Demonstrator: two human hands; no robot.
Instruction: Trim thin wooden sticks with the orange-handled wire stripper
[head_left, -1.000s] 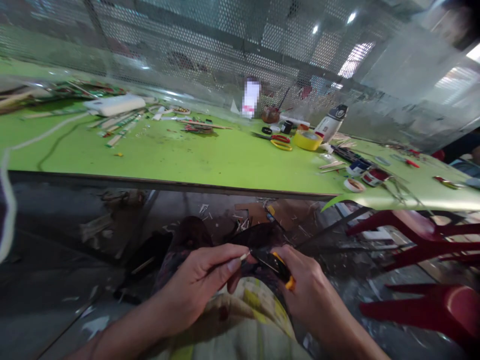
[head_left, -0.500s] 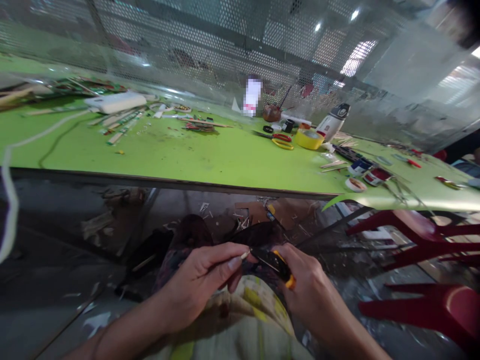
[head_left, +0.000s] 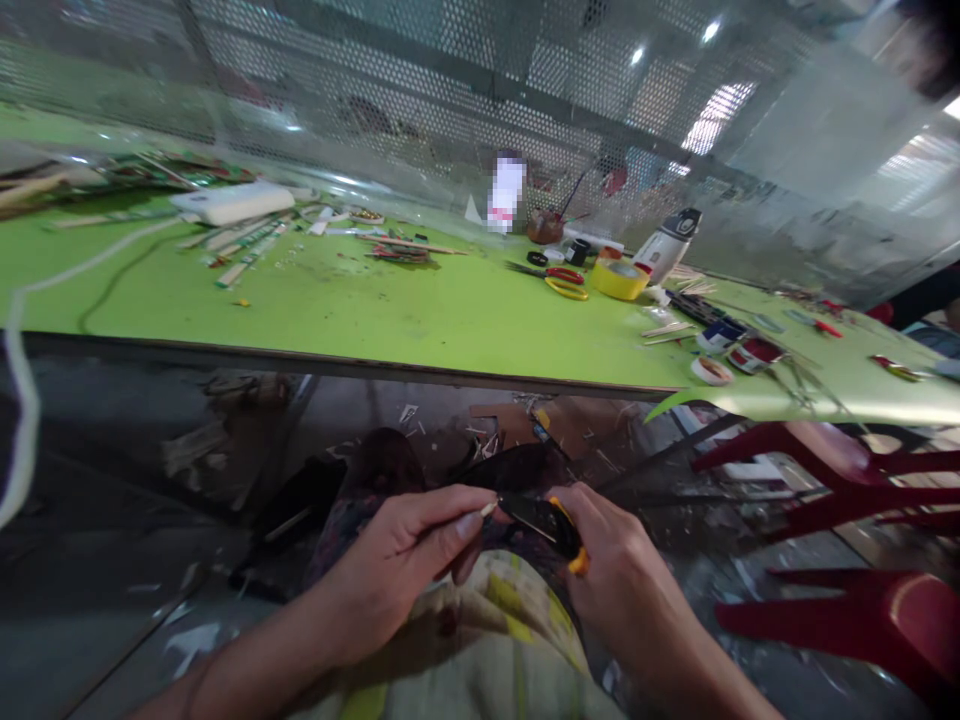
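Observation:
Over my lap, my left hand [head_left: 420,555] pinches a short pale stick [head_left: 487,510] between thumb and fingers. Only its tip shows; the rest is hidden in the fingers. My right hand [head_left: 611,550] is wrapped around a cutting tool [head_left: 536,520] with a dark, tapering front and a yellow-orange handle. The tool points left, and its tip meets or nearly meets the stick's end; contact cannot be made out. Beneath both hands lies a cream cloth with yellow patches [head_left: 517,610].
Ahead runs a green-topped table [head_left: 337,320] bearing scissors [head_left: 562,280], yellow tape [head_left: 619,279], paint jars [head_left: 754,355], a heat-gun-like tool [head_left: 671,245], a white block [head_left: 236,202] with a cord, and thin sticks. Red chairs [head_left: 885,620] stand right. Scraps litter the floor.
The tool in my right hand has turned slightly, its dark side now showing broader. Both hands stay in nearly the same place.

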